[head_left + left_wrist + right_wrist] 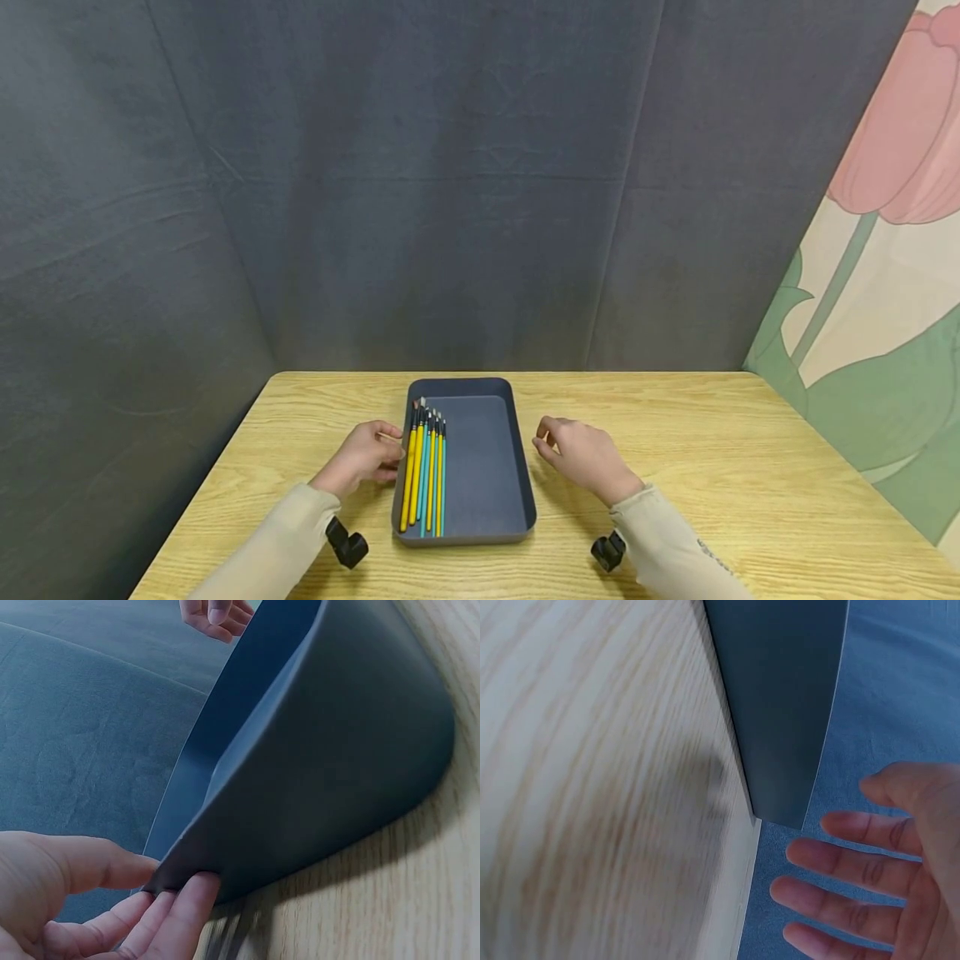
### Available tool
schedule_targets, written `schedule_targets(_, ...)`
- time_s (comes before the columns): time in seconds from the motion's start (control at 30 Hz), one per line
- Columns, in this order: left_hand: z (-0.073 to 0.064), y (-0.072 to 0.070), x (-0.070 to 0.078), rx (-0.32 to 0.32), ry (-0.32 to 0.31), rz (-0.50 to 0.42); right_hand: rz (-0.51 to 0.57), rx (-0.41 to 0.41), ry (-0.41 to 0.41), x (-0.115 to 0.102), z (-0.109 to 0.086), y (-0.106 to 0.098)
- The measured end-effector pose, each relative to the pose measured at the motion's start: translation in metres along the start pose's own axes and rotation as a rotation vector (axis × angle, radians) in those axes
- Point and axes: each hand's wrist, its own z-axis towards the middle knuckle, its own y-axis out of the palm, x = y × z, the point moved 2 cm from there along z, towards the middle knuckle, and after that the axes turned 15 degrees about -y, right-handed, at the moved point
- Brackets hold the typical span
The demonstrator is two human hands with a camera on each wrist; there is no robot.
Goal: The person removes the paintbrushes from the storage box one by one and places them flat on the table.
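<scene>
A dark grey rectangular tray (480, 467) lies on the wooden table. Along its left side rest several paintbrushes (415, 479) with yellow and teal handles, bristle ends pointing away from me. My left hand (367, 457) is at the tray's left edge; the left wrist view shows its thumb and fingers (189, 915) pinching the rim. Just off the tray's right side is my right hand (588, 454), holding nothing. In the right wrist view its fingers are loosely extended and spread, with a gap to the tray wall (780, 697).
The light wooden table (675, 433) extends on both sides of the tray. Dark grey cloth (450, 183) hangs behind and to the left of it. A panel with a painted pink tulip (900, 133) stands at the right. Each sleeve has a small black camera (348, 546) at the wrist.
</scene>
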Motion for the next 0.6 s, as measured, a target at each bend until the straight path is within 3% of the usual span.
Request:
schedule_targets(0.33, 0.0017, -0.0003, -0.0005, -0.003, -0.016, -0.018, 0.051, 0.017, 0.022, -0.0002, 0.0005, -0.0039)
schedule_targets(0.6, 0.0045, 0.0003, -0.0014, -0.005, -0.008, -0.015, 0.160, 0.058, 0.051, -0.0018, 0.0027, -0.0102)
